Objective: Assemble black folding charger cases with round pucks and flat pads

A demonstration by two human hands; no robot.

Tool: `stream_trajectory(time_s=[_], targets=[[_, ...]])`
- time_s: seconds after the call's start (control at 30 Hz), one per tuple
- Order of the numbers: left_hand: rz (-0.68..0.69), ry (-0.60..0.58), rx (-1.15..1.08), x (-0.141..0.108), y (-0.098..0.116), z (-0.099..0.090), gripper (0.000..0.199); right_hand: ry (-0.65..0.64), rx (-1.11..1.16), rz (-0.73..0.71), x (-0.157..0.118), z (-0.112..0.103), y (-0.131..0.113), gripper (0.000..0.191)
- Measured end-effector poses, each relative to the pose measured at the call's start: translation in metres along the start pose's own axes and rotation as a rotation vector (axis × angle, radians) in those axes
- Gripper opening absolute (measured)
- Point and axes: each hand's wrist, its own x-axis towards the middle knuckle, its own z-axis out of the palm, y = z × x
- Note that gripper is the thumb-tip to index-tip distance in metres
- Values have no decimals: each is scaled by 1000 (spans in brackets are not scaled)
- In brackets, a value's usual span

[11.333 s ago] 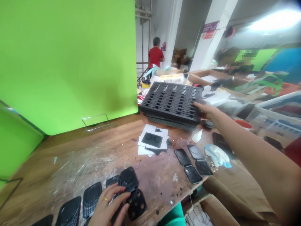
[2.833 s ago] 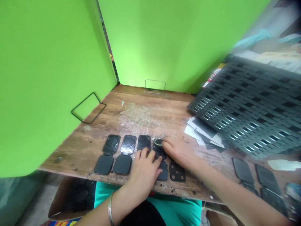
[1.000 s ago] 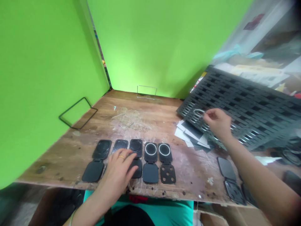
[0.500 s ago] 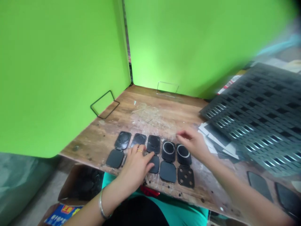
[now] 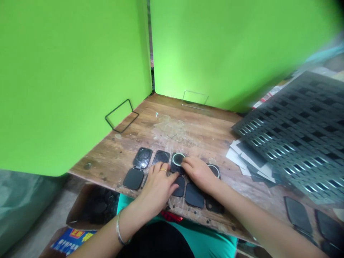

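Note:
A row of small black hinged cases lies opened flat, textured halves at the back and flat halves in front. My left hand (image 5: 160, 182) rests palm down over the second case (image 5: 161, 156) and the front half of the third, fingers spread, holding nothing. My right hand (image 5: 200, 173) is at the third case (image 5: 176, 169), fingertips together on the right edge of a pale ring (image 5: 174, 157) lying on its back half. Another pale ring (image 5: 216, 170) sits on the rightmost case (image 5: 215, 206). The fourth case's back half is hidden under my right hand. The leftmost case (image 5: 133, 178) lies uncovered.
Green panels (image 5: 80, 71) with wire feet (image 5: 122, 114) stand around the wooden table (image 5: 188, 122). On the right are a slotted dark sheet (image 5: 298, 125), paper pieces (image 5: 239, 156) and more black cases (image 5: 298, 215). A cardboard box (image 5: 77, 211) stands below at left.
My right hand has moved left from beyond the rightmost case to the third case, where a pale ring now lies. My left hand stays about where it was.

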Motion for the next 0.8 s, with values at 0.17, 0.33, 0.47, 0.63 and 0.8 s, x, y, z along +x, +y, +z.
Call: stream_trajectory(time_s=[0.17,0.33,0.47,0.63,0.8], targets=[[4,4,15,1,-1,1,34,-26,-22,2,4,0,-2,21],[3,-16,22,3,0,-1,32,10,33,52,-4,-11,4,18],[-3,14,53,8,1,-1,35,91,140,213,-28,-29,28,22],[19,89,170,24,-6,9,46,228,133,339,-62,-60,47,19],[187,175,249,50,-18,32,47,219,100,433,-96,-84,34,20]])
